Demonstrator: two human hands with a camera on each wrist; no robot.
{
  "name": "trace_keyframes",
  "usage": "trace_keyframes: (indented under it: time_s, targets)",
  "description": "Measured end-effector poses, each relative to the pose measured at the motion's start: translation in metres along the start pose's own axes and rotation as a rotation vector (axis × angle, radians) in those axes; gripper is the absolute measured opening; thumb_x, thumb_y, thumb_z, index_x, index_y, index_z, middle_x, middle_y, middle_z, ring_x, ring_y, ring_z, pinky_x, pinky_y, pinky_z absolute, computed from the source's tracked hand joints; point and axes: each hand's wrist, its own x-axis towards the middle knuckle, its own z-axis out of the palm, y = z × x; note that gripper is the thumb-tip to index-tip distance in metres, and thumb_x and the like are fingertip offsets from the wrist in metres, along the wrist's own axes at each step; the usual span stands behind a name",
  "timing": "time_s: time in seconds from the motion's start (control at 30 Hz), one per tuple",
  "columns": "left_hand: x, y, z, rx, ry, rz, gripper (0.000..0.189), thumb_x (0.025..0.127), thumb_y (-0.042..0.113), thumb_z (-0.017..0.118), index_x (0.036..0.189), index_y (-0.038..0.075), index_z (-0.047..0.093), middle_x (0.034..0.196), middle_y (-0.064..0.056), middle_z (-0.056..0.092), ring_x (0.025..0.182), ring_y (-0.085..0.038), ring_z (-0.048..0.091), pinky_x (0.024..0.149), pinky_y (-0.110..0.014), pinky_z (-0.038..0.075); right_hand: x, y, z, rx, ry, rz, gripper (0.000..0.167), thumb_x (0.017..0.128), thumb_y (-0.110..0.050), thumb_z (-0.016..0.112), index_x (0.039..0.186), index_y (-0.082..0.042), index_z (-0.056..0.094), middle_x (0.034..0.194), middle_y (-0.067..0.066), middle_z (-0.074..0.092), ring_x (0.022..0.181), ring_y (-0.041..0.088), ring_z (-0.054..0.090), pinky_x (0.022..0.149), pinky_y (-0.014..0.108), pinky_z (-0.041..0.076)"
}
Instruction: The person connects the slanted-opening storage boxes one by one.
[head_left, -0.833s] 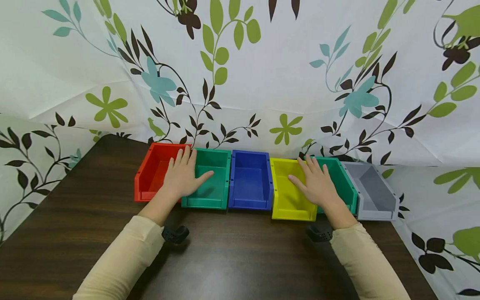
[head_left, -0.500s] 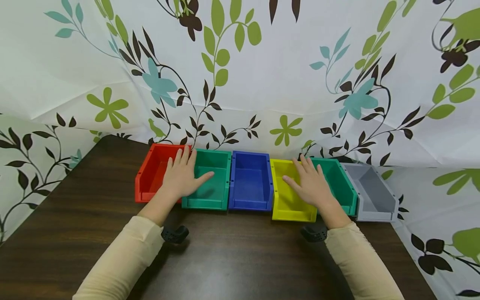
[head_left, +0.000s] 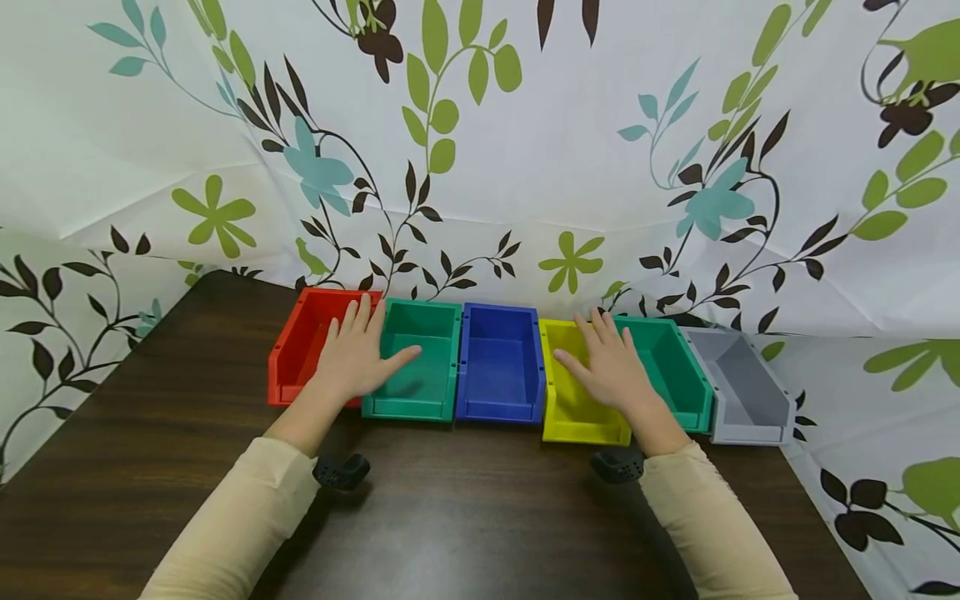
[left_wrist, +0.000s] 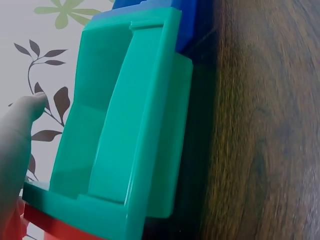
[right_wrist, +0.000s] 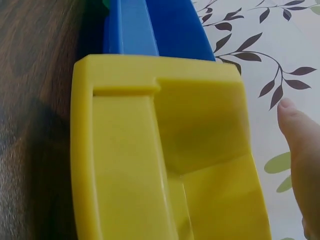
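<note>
My left hand [head_left: 351, 354], fingers straight and thumb spread, holds nothing and hovers over the border of the red bin [head_left: 288, 367] and the left green bin [head_left: 408, 404]. In the left wrist view its thumb [left_wrist: 17, 117] shows beside the green bin [left_wrist: 125, 125]. With fingers extended and thumb pointing inward, my right hand [head_left: 615, 371] is over the yellow bin [head_left: 585, 429] and the edge of the right green bin [head_left: 678, 375]. The right wrist view has its thumb [right_wrist: 300, 135] beside the yellow bin [right_wrist: 130, 165]. Between the hands stands the blue bin [head_left: 498, 362].
A grey bin [head_left: 750, 383] ends the row on the right. All the bins stand side by side along the back of a dark wooden table [head_left: 465, 508]. Behind them hangs a white cloth [head_left: 525, 183] with leaf and flower prints.
My right hand has moved left, from the right green bin's edge to farther over the yellow bin. My left hand has shifted slightly left. The bins stay in place.
</note>
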Motion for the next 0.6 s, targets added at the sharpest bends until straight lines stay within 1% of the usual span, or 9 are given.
trace_keyframes:
  time_s: [0.17, 0.3, 0.43, 0.6]
  targets:
    - [-0.002, -0.007, -0.002, -0.031, -0.005, 0.002, 0.104, 0.081, 0.076, 0.039, 0.152, 0.007, 0.009, 0.158, -0.022, 0.004, 0.144, -0.046, 0.005, 0.113, -0.065, 0.007, 0.001, -0.005, 0.001, 0.041, 0.006, -0.003, 0.083, 0.092, -0.066, 0.031, 0.152, -0.01, 0.019, 0.158, 0.019, 0.011, 0.146, 0.038, 0.005, 0.115, 0.062, 0.006]
    - [-0.004, -0.013, -0.003, -0.053, -0.009, 0.009, 0.103, 0.082, 0.075, 0.039, 0.152, 0.005, 0.009, 0.158, -0.021, 0.003, 0.143, -0.046, 0.004, 0.113, -0.064, 0.006, 0.002, -0.01, 0.002, 0.098, 0.009, -0.01, 0.081, 0.093, -0.063, 0.034, 0.151, -0.008, 0.02, 0.157, 0.02, 0.014, 0.146, 0.037, 0.007, 0.115, 0.061, 0.008]
    - [-0.005, -0.019, -0.005, -0.079, 0.002, 0.017, 0.103, 0.083, 0.074, 0.038, 0.152, 0.003, 0.009, 0.158, -0.022, 0.003, 0.143, -0.047, 0.004, 0.113, -0.064, 0.005, 0.004, -0.017, 0.001, 0.193, 0.005, -0.007, 0.079, 0.094, -0.06, 0.036, 0.151, -0.008, 0.021, 0.157, 0.02, 0.014, 0.145, 0.038, 0.013, 0.114, 0.061, 0.014]
    - [-0.007, -0.025, -0.013, -0.112, 0.024, 0.018, 0.101, 0.085, 0.073, 0.037, 0.151, 0.001, 0.011, 0.157, -0.024, 0.006, 0.142, -0.05, 0.006, 0.111, -0.066, 0.01, 0.007, -0.027, -0.001, 0.315, 0.01, -0.008, 0.078, 0.094, -0.06, 0.036, 0.151, -0.009, 0.021, 0.157, 0.017, 0.018, 0.144, 0.036, 0.019, 0.115, 0.056, 0.019]
